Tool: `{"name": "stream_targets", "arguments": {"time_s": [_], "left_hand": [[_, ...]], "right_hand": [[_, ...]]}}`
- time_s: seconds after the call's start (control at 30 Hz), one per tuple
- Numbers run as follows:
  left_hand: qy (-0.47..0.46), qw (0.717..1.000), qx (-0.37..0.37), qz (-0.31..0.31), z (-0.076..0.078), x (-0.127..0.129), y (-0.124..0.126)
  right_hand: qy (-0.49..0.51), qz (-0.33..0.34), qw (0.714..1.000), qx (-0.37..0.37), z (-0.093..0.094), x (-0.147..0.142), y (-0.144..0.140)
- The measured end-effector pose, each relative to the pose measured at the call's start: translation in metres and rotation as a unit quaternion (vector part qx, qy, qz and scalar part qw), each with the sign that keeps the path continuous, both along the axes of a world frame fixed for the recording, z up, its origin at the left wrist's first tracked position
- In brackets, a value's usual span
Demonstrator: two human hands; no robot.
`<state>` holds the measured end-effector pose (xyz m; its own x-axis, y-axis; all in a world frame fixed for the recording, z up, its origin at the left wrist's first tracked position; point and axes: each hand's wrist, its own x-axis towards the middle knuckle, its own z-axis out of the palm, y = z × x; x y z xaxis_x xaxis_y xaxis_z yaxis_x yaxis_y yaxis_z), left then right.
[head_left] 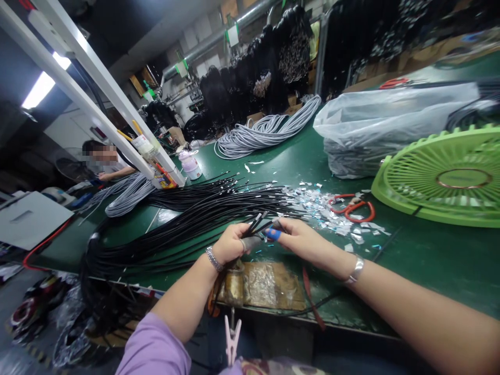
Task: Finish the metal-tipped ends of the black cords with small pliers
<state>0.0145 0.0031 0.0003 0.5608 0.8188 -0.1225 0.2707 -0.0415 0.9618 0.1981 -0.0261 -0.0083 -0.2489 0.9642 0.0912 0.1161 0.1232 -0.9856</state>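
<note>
Left hand (pixel 230 244) clenched round a few black cable ends (pixel 255 225) at the near table (pixel 429 255) edge – right hand (pixel 300 238) pinching one tip, blue-taped finger. Looks like end-prep, mid-batch. Next move likely needs one strand singled out; bundle (pixel 187 224) trails far-left.

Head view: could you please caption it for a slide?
Both hands, left hand and right hand, pinch black cable ends above a green table.

Both your forearms reach in from the near edge and meet at centre; your left hand (pixel 230 244) is curled into a loose fist, thumb up; your right hand (pixel 300 238) pinches with its fingertips, just beside the left.
</note>
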Motion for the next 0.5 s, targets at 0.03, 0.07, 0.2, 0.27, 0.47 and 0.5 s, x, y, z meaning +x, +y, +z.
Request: {"name": "stream_targets", "arguments": {"time_s": [0.03, 0.07, 0.2, 0.27, 0.47, 0.5], "left_hand": [[-0.002, 1.0, 0.0, -0.004, -0.0001, 0.0001, -0.0003], [-0.003, 1.0, -0.001, -0.006, -0.0003, 0.0, -0.0005], [-0.009, 1.0, 0.019, 0.022, -0.0019, -0.0014, -0.0005], [-0.016, 0.998, 0.046, 0.039, -0.0022, -0.0019, -0.0008], [-0.014, 0.988, 0.145, 0.042, -0.0016, -0.0015, -0.0032], [-0.01, 0.987, 0.157, 0.04, -0.0017, -0.0014, -0.0035]], "right_hand": [[0.0, -0.003, 1.0, 0.002, -0.0019, -0.0015, 0.0014], [0.0, -0.01, 1.0, 0.002, -0.0037, -0.0026, 0.0029], [0.029, -0.052, 0.996, -0.06, -0.0081, -0.0034, 0.0059], [0.056, -0.043, 0.991, -0.113, -0.0077, -0.0029, 0.0044], [0.085, 0.025, 0.983, -0.162, -0.0061, -0.0059, -0.0034], [0.09, 0.029, 0.983, -0.16, -0.0067, -0.0066, -0.0041]]}}
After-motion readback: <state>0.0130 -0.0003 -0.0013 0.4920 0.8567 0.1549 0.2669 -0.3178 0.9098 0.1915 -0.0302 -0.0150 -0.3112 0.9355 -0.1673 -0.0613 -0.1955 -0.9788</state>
